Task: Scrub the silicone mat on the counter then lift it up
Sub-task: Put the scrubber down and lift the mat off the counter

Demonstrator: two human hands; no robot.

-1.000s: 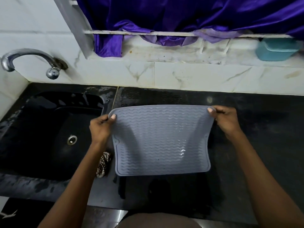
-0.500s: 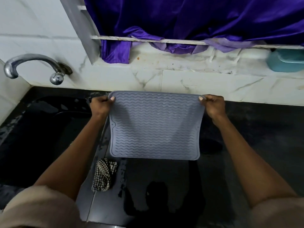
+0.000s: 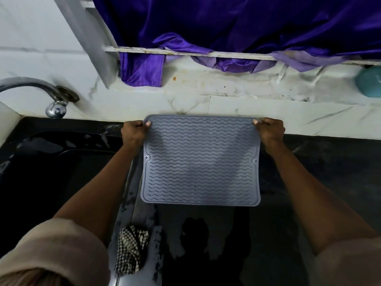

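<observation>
The silicone mat [image 3: 201, 162] hangs above the dark desk [image 3: 321, 182], its far corners pinched by the left hand [image 3: 133, 134] and right hand [image 3: 270, 132] fingers.

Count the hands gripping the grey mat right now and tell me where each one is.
2. The left hand pinches the top left corner of the silicone mat, and the right hand pinches the top right corner. Both are fully in view.

My mat [image 3: 201, 162] is grey with wavy ridges; at seven o'clock lies a black-and-white checked cloth [image 3: 131, 249] on the black bench [image 3: 319, 182]; purple curtain [image 3: 226, 21] at twelve.
</observation>
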